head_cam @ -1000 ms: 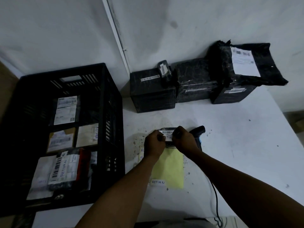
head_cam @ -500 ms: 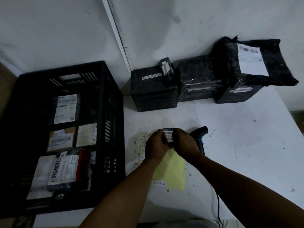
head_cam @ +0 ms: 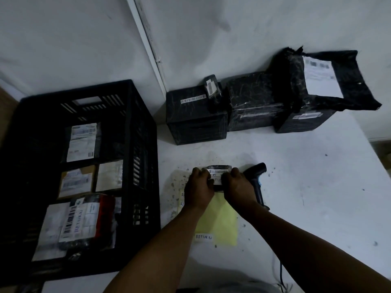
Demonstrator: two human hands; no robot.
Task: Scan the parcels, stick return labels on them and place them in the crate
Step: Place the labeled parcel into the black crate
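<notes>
A small black parcel (head_cam: pixel 219 169) with a barcode strip lies on the white table (head_cam: pixel 306 187), in front of me. My left hand (head_cam: pixel 198 187) and my right hand (head_cam: pixel 238 186) both press on it from either side, fingers on a white return label (head_cam: pixel 217 180) stuck to its top. Under my wrists lies a yellow sheet (head_cam: pixel 220 223) with a white "RETURN" label (head_cam: pixel 203 237) at its lower left corner. The black crate (head_cam: pixel 139 115) stands at the left with several labelled parcels inside.
A black barcode scanner (head_cam: pixel 257 178) lies just right of my right hand, its cable running toward me. Three black wrapped boxes (head_cam: pixel 196 117) line the wall, a small parcel (head_cam: pixel 212 89) on the left one and a black mailer bag (head_cam: pixel 325 79) on the right one.
My hands have stayed on the small parcel, shifting slightly apart along the label. The camera view has moved a little; nothing else has moved.
</notes>
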